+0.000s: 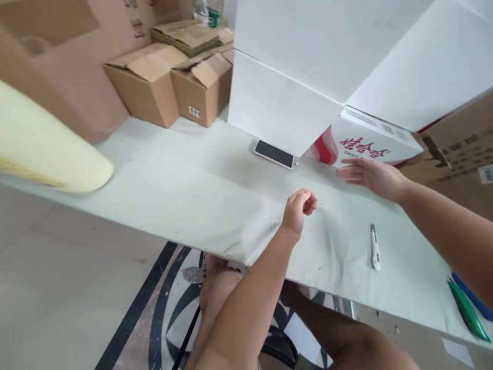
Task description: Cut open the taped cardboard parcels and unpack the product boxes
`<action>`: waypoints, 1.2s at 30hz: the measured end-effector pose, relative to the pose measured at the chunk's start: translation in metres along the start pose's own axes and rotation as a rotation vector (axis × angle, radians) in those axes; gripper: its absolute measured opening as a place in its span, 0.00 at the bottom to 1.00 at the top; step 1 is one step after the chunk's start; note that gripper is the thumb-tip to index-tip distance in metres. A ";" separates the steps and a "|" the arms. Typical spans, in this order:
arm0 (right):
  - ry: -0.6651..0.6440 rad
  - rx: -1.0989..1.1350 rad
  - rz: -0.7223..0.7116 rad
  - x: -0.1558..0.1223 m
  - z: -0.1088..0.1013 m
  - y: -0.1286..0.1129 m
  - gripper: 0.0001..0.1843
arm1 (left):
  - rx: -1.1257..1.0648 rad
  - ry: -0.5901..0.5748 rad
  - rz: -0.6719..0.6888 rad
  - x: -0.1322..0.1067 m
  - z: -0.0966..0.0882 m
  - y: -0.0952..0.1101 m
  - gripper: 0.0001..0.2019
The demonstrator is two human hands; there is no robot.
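My left hand [298, 211] hovers over the pale green tablecloth [185, 180] with its fingers curled in, and nothing shows in them. My right hand [372, 177] is open, fingers stretched to the left, in front of a white box with red print [364, 141]. Whether it touches the box or the cloth I cannot tell. Behind my left hand lies a phone [274, 154] with a dark screen and light rim, beside a tiny whitish bit [296, 164]. A white utility knife [375, 249] rests on the cloth below my right hand.
Large white panels [285, 97] stand at the back. Small cardboard boxes [148, 85] sit back left, near a bottle [201, 11]. A pale yellow roll [50, 144] juts in from the left. A green pointed object [468, 311] lies at the right front, and a brown carton [466, 149] behind.
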State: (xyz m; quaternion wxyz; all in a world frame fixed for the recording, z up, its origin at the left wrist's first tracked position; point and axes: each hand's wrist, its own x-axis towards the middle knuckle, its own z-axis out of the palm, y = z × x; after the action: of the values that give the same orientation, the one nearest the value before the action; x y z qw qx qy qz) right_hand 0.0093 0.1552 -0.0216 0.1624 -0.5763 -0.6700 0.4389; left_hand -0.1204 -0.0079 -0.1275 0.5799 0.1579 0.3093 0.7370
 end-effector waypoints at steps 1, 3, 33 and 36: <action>-0.017 -0.063 -0.062 0.004 0.022 -0.015 0.15 | -0.005 -0.003 0.010 -0.003 -0.005 0.007 0.13; -0.049 -0.158 -0.166 0.013 0.070 -0.047 0.11 | -0.022 0.009 0.029 -0.008 -0.015 0.023 0.13; 0.270 -0.566 -1.246 -0.068 0.172 0.021 0.26 | 0.573 0.838 0.886 -0.031 -0.104 0.110 0.16; 0.490 -0.413 -1.182 -0.119 0.131 0.098 0.21 | 0.745 0.609 0.894 -0.031 -0.092 0.096 0.21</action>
State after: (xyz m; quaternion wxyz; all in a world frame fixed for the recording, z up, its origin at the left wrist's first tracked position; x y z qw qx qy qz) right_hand 0.0096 -0.0111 -0.1367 0.4092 -0.2148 -0.8868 -0.0045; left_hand -0.2385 -0.0755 -0.1320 0.0106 0.2458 0.5987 0.7622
